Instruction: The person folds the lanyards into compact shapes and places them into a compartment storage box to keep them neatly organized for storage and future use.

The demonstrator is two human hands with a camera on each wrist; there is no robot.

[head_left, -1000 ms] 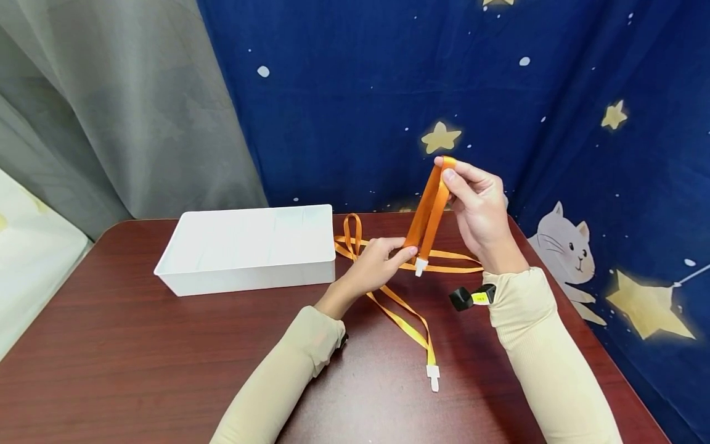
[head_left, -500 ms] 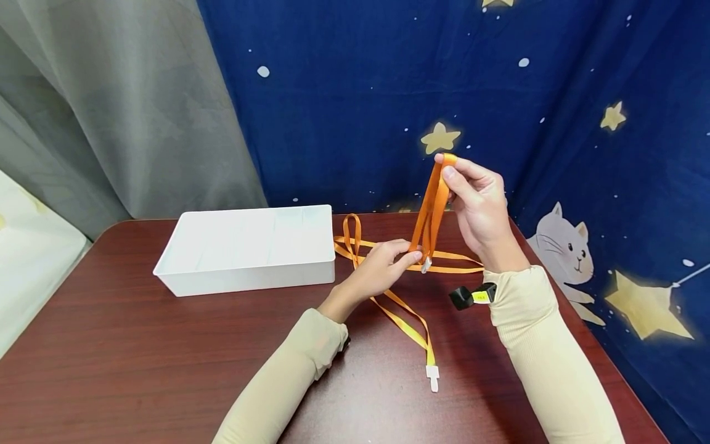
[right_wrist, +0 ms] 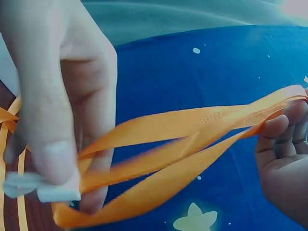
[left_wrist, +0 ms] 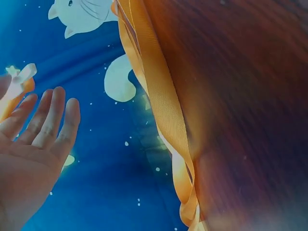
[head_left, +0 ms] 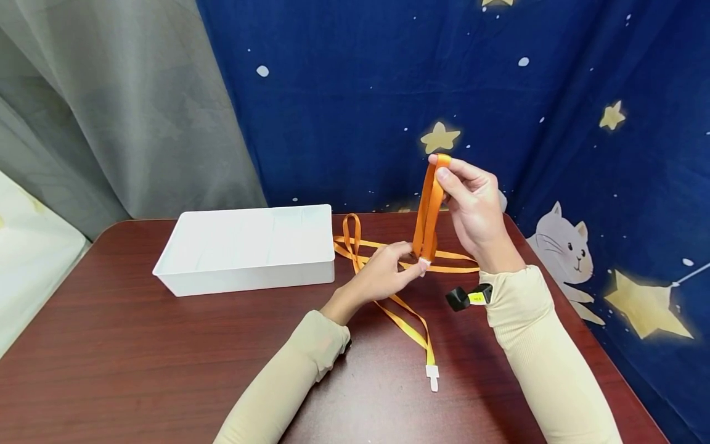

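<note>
A folded orange lanyard [head_left: 427, 213] is stretched between my two hands above the table. High on the right, my right hand [head_left: 474, 203] pinches the top of its loop between thumb and fingers. Lower down, my left hand [head_left: 385, 274] pinches the other end, the thumb pressing on the white plastic clip [right_wrist: 60, 187]. Several orange strands run between the hands in the right wrist view. In the left wrist view, the other fingers of my left hand [left_wrist: 36, 154] are spread out. More orange lanyards [head_left: 410, 330] lie on the table beneath, one ending in a white clip [head_left: 432, 377].
A white divided box [head_left: 249, 283] stands left of the lanyards at the back of the dark red wooden table [head_left: 138, 370]. Behind hang a blue star-patterned curtain [head_left: 355, 92] and a grey curtain [head_left: 138, 111].
My left hand has shifted slightly right, bringing the lanyard's lower end and white clip into its fingers and folding the strands closer together. The right hand has moved slightly left.
</note>
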